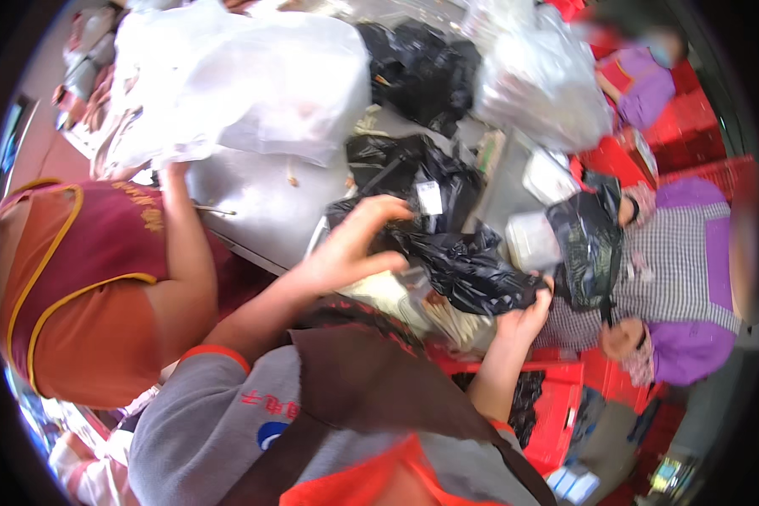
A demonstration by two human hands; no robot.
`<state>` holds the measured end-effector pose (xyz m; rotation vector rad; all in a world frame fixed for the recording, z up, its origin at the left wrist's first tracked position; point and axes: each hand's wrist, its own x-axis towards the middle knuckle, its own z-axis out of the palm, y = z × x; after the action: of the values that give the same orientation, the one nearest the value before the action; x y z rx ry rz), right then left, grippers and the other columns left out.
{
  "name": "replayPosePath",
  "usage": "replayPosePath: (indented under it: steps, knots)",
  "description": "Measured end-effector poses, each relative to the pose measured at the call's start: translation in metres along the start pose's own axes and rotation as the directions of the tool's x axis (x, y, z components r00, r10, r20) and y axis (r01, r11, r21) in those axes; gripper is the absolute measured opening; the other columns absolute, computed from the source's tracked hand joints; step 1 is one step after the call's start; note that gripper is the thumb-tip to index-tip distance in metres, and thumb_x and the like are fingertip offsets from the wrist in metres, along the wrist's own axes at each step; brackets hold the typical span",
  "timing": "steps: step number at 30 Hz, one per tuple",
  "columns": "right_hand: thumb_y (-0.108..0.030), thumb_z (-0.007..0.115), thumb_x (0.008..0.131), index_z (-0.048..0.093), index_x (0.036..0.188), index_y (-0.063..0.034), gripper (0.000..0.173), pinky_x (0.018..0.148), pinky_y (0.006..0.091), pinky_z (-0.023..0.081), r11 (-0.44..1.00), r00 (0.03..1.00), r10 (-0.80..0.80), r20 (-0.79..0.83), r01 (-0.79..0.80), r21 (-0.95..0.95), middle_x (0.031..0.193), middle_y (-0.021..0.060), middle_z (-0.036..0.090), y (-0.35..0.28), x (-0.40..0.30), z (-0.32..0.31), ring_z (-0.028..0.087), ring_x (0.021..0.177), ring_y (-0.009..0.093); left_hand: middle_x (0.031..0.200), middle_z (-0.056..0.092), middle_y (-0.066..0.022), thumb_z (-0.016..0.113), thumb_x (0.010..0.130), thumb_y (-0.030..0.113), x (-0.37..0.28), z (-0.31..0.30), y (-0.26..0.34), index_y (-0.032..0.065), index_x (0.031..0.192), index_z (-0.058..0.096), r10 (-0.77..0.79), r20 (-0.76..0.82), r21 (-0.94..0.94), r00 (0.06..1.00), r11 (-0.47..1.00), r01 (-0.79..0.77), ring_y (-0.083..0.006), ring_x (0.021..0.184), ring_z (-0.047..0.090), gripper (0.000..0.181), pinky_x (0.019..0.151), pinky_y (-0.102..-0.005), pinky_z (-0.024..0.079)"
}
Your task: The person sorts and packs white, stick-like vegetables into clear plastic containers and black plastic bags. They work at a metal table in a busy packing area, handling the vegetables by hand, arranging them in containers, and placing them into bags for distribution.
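My right hand (528,310) grips the edge of a black plastic bag (481,278), which stretches over the work table in front of me. My left hand (360,243) is raised above the bag's left part, fingers spread and thumb apart, and I see nothing held in it. Just beyond it a white label (429,197) lies on more black plastic (392,161). Between my hands and my apron is a clear bag (452,319) with pale contents that I cannot make out.
Large translucent bags (278,82) cover the metal table (253,190) at the far left. A person in a maroon apron (114,234) works close on my left. At right, a person in a checked apron (664,265) handles a black bag (585,234). Red crates (553,411) stand below right.
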<state>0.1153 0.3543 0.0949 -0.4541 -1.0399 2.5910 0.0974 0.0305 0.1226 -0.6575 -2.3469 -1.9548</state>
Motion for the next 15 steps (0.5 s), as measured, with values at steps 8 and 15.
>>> replayPosePath:
  steps: [8, 15]
  knots:
    - [-0.007, 0.071, 0.075, 0.048, 0.075, -0.0052, 0.023, 0.063, 0.0271, 0.043, 0.929, 0.5, 0.24, 0.832, 0.131, -0.347, 0.079, 0.0099, 0.057, 0.046, -0.031, 0.117, 0.051, 0.07, 0.015, 0.083, 0.062, -0.0167, 0.056, 0.074, 0.005, -0.017, 0.006, 0.015, 0.0015, 0.101, 0.061, 0.02, 0.101, 0.135, 0.995, 0.99, -0.034, -0.0356, 0.083, 0.062, 0.027, 0.084, -0.0418, 0.048]
    - [-0.039, 0.058, 0.091, 0.057, 0.097, -0.0049, 0.035, 0.086, 0.0429, 0.047, 0.936, -0.048, 0.145, 0.988, 0.33, -0.121, 0.108, 0.0188, 0.056, 0.058, -0.031, 0.317, 0.056, 0.096, 0.029, 0.08, 0.059, -0.0238, 0.052, 0.08, 0.006, -0.055, -0.024, -0.007, -0.0037, 0.101, 0.058, -0.134, -0.13, 0.059, 0.982, 0.988, 0.142, -0.0354, 0.072, 0.059, 0.024, 0.068, -0.0393, 0.048]
